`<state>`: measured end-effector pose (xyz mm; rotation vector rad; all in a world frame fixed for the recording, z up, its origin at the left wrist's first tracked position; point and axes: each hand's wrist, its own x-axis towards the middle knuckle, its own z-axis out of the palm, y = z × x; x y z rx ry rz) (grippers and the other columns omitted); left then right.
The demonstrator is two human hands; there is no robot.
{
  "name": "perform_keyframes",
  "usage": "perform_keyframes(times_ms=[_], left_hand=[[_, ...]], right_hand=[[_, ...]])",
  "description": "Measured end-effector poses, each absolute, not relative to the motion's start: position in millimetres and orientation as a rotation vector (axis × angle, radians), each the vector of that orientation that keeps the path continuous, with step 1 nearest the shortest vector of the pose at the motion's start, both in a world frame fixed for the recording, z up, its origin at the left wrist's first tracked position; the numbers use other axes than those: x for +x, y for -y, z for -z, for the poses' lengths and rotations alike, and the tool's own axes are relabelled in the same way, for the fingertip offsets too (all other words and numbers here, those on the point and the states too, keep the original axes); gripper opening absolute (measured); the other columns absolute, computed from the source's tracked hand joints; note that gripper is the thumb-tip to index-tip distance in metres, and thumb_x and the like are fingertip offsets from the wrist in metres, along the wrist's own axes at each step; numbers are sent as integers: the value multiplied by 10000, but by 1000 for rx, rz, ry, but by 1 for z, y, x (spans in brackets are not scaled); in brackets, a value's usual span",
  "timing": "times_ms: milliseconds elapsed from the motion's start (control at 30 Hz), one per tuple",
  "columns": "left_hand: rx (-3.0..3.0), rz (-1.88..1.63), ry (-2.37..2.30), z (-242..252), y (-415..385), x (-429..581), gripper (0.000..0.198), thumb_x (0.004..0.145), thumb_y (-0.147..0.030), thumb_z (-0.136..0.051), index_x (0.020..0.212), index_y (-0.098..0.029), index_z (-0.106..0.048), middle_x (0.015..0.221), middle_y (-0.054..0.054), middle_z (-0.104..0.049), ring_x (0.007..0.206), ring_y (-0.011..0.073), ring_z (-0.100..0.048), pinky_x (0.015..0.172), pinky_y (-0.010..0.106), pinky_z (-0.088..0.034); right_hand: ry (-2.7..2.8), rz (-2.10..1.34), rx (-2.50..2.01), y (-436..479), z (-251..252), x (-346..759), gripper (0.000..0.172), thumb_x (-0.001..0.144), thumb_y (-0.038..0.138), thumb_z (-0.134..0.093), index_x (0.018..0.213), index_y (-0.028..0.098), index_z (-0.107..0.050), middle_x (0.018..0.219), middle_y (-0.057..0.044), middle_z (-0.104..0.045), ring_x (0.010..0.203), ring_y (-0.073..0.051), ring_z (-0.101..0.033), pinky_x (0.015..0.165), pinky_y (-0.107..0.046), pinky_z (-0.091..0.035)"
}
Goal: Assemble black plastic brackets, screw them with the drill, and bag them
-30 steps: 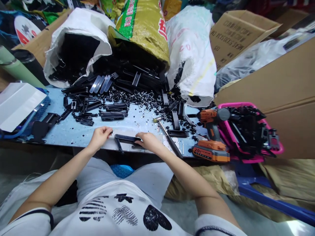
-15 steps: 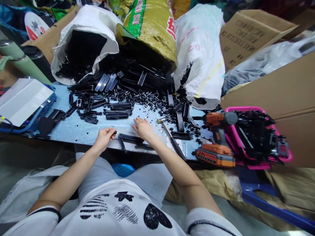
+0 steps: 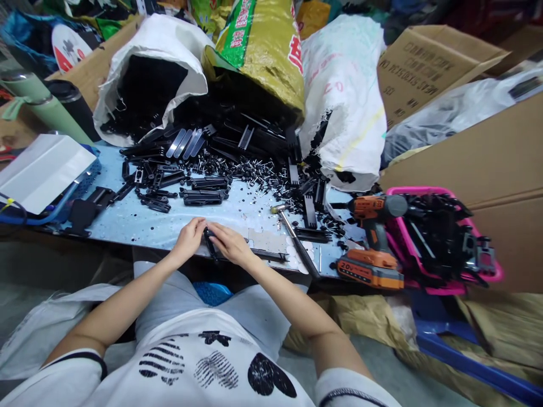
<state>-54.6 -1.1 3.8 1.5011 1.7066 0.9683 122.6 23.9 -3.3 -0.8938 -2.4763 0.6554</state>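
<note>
My left hand [image 3: 189, 242] and my right hand [image 3: 229, 243] meet at the near edge of the bench. Between them is a narrow black plastic bar [image 3: 209, 244], pointing down toward my lap. The right fingers and thumb close around its upper end. My left thumb and fingers are pinched together against the same end, and what lies between them is hidden. Just right of my right hand, a long black strip [image 3: 269, 255] rests on the bench. Further right lies a hammer [image 3: 299, 240] with a black handle.
Loose pins and black parts [image 3: 254, 172] cover the back of the blue bench [image 3: 165, 226]. Behind them lie open sacks [image 3: 343, 102]. A cordless drill [image 3: 373, 243] stands at right, beside a pink basket [image 3: 443, 289] of black parts. A blue tray [image 3: 46, 217] sits at left.
My right hand has moved left and down to meet my left hand. The small black-headed pin in my left fingers is now hidden. The black assembly has shifted or turned beneath my hands.
</note>
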Motion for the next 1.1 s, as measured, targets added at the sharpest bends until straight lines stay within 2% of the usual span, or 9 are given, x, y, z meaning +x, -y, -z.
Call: perform_keyframes(times_ms=[100,267,333,433,600,700,800,1000,1100], left_hand=[[1441,-1028,-1816,7,14,-54,283,875,-299,-414,1105,-163,-507,921,77,-632,762,166,-613,732,286,-472],[1514,-772,-1939,13,32,-40,112,811,-211,-467,897,-193,-537,777,55,-643,716,189,-624,667,282,-457],[1582,-602,-2026,10,35,-30,113,819,-289,-488,810,-209,-568,701,52,-643,686,208,-631,636,287,-440],[1691,-337,-2089,3,39,-16,258,818,-411,-501,722,-208,-630,620,73,-643,637,235,-636,602,299,-419],[1727,-138,-2127,-3,39,-6,373,861,-411,-424,837,-164,-702,781,150,-700,739,267,-669,657,321,-441],[1728,-67,-2141,-6,39,-5,395,869,-430,-413,895,-158,-698,839,146,-706,802,269,-672,705,321,-456],[1715,-82,-2154,-8,38,-3,377,892,-367,-379,943,-162,-692,877,136,-709,836,258,-672,740,317,-461],[1754,-55,-2132,-10,39,1,335,884,-327,-407,942,-157,-689,874,131,-705,830,251,-671,740,313,-469],[1821,-76,-2075,-9,43,-5,318,893,-291,-403,941,-135,-675,838,127,-695,786,240,-666,713,313,-471]], right_hand=[[2570,-565,-891,-22,7,123,450,975,357,-320,1383,193,-412,1423,-108,-409,1231,-190,-474,1011,-332,-413],[2688,-501,-872,-24,9,122,461,969,387,-328,1389,215,-410,1436,-112,-386,1182,-222,-496,972,-376,-430],[2691,-507,-912,-25,8,122,479,968,398,-330,1403,207,-389,1427,-112,-398,1164,-223,-503,966,-374,-431],[2667,-515,-945,-25,8,122,484,974,396,-306,1411,199,-377,1386,-100,-451,1137,-209,-512,970,-356,-424],[2625,-495,-922,-22,11,124,480,979,383,-291,1390,168,-413,1303,-108,-519,1113,-207,-507,966,-347,-421],[2601,-469,-941,-20,13,124,479,974,369,-312,1406,176,-390,1262,-114,-536,1063,-213,-512,937,-358,-436],[2612,-451,-974,-19,13,123,455,974,342,-324,1406,215,-391,1194,-104,-561,1012,-209,-512,912,-360,-447],[2678,-404,-1111,-19,9,113,470,961,376,-350,1359,151,-463,1092,-133,-594,952,-230,-515,879,-378,-460],[2670,-393,-1069,-14,1,117,451,975,347,-311,1340,141,-477,1209,-143,-556,1049,-223,-507,927,-360,-437]])
